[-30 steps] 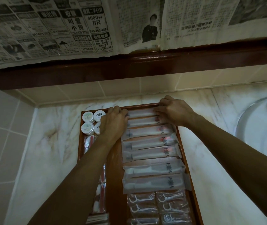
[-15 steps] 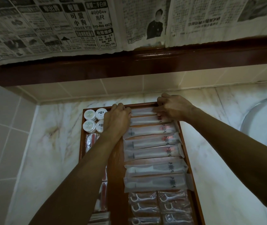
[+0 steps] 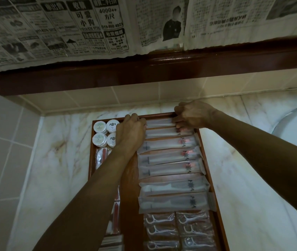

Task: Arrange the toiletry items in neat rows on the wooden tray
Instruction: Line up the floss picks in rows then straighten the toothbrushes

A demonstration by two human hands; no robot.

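Note:
A wooden tray (image 3: 209,165) lies on the marble counter. Several long white toothbrush packets (image 3: 169,156) lie stacked in a column down its right half. The topmost packet (image 3: 159,122) sits against the tray's far rim; my left hand (image 3: 130,130) holds its left end with curled fingers and my right hand (image 3: 192,115) pinches its right end. Several small round white jars (image 3: 99,127) stand at the tray's far left corner. Floss-pick packets (image 3: 178,230) fill the near right part. Red-and-white packets (image 3: 100,157) lie along the left side, partly hidden by my left arm.
The marble counter (image 3: 59,160) meets a tiled wall at the back and left. A white sink basin (image 3: 296,127) with a metal tap fitting sits at the right. Above runs a dark wooden ledge (image 3: 162,69) with newspaper sheets hanging over it.
Both hands have shifted slightly toward the tray's far rim, staying at the ends of the topmost packet. The other items have not moved.

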